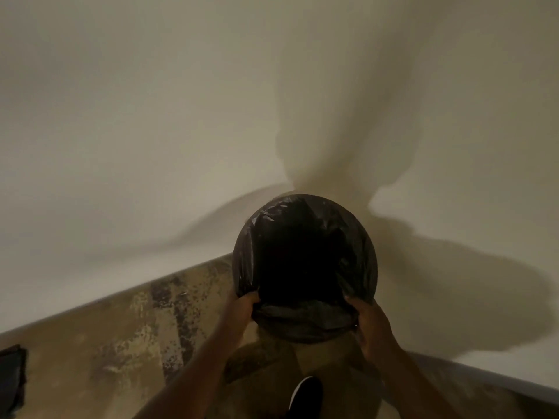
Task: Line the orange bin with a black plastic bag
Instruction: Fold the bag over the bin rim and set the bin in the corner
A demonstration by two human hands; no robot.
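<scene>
A round bin stands in the corner of the room, fully wrapped by a black plastic bag (305, 325) that is folded over its rim and hangs down inside the dark opening. None of the bin's orange shows. My left hand (242, 309) grips the bag at the near left of the rim. On the near right of the rim, my right hand (370, 322) holds the bag's folded edge. Both arms reach in from below.
Two pale walls (151, 131) meet behind the bin, with strong shadows on them. The floor (127, 343) is mottled brown. A dark object (12, 379) lies at the left edge. A dark shoe (305, 394) with a white edge shows at the bottom.
</scene>
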